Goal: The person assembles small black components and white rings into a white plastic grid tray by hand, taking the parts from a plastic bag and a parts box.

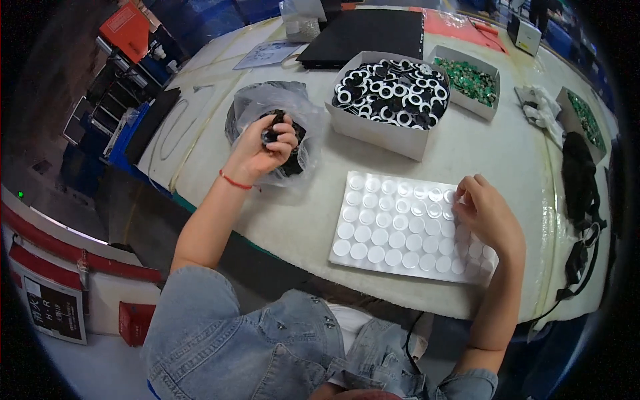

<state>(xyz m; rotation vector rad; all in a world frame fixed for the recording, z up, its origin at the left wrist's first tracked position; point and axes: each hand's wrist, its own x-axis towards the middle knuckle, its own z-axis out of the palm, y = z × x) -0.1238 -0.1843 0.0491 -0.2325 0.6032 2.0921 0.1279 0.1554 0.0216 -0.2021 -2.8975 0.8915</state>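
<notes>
My left hand (265, 148) reaches into a clear plastic bag (312, 117) of small black parts (294, 164) and is closed on a few of them. A red string circles that wrist. My right hand (488, 215) rests with curled fingers on the right side of a white blister tray (393, 230), which has rows of round pockets and lies flat on the white table (293, 220) in front of me. Nothing is visibly held in the right hand.
A white cardboard box (373, 127) of black-and-white rings stands behind the tray. Two boxes of green parts (470, 80) (587, 120) sit further right. Also there: a black flat panel (367, 33), black straps (580, 180) at the right edge, and red bins (127, 30) far left.
</notes>
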